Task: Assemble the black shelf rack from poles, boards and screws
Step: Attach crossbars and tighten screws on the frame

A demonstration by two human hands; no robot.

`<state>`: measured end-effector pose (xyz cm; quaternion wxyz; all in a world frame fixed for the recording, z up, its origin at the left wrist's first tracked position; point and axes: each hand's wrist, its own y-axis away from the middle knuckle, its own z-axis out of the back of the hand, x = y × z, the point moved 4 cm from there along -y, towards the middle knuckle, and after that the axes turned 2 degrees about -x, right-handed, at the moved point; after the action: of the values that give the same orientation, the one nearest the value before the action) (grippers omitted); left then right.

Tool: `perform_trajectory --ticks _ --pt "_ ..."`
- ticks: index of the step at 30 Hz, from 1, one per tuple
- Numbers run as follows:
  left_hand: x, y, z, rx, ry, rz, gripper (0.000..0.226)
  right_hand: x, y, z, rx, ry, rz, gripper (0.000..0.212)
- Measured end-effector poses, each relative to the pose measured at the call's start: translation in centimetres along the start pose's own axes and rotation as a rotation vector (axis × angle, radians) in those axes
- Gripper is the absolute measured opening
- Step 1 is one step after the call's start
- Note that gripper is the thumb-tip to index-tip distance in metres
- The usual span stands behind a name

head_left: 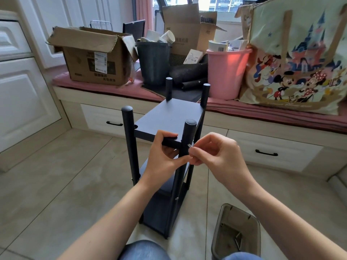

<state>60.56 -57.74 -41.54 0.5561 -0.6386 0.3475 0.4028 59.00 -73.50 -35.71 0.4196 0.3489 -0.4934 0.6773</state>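
While the black shelf rack [165, 143] is being stood upright on the tiled floor [56, 175] at the centre of the frame, its four poles are being shown running vertically, with the near left pole [129, 143] left untouched. Just right of it, the top board [169, 117] is being gripped at its near edge by the left hand [161, 156], thumb laid on top and fingers curled beneath, so the board is being steadied against the near right pole [187, 139]. Further right, a small silver tool or screw [190, 145] is being pinched by the right hand [212, 152], its tip being held against the right side of that pole, level with the board's edge. Its axis appears to be pointed leftward, across the upright pole; the right hand is judged the nearer for driving. At the lower right, a tray [217, 231] of spare hardware is being kept close.
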Motion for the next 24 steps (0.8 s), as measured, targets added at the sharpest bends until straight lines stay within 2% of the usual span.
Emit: perform_trajectory --ticks 3,7,12,16,21,24 --pt "-0.3 0.0 0.0 0.010 0.011 0.023 0.061 0.0 -0.7 -0.4 0.023 0.009 -0.037 0.028" --pt "-0.8 0.0 0.4 0.042 0.148 0.043 0.052 -0.2 -1.7 -0.7 0.161 0.009 -0.101 0.059" --pt "-1.8 0.2 0.0 -0.022 0.399 0.152 0.059 -0.4 -2.3 -0.6 0.284 -0.009 -0.122 0.041" --pt "-2.1 -0.2 -0.7 -0.232 0.655 0.240 0.046 -0.6 -2.4 -0.6 0.300 -0.007 -0.124 0.040" --pt "-2.1 -0.3 -1.1 -0.446 0.759 0.373 0.036 -0.5 -2.5 -0.6 0.304 -0.003 -0.103 0.037" --pt "-1.9 -0.6 -1.1 -0.562 0.785 0.565 0.048 -0.4 -2.6 -0.7 0.303 -0.002 -0.105 0.037"
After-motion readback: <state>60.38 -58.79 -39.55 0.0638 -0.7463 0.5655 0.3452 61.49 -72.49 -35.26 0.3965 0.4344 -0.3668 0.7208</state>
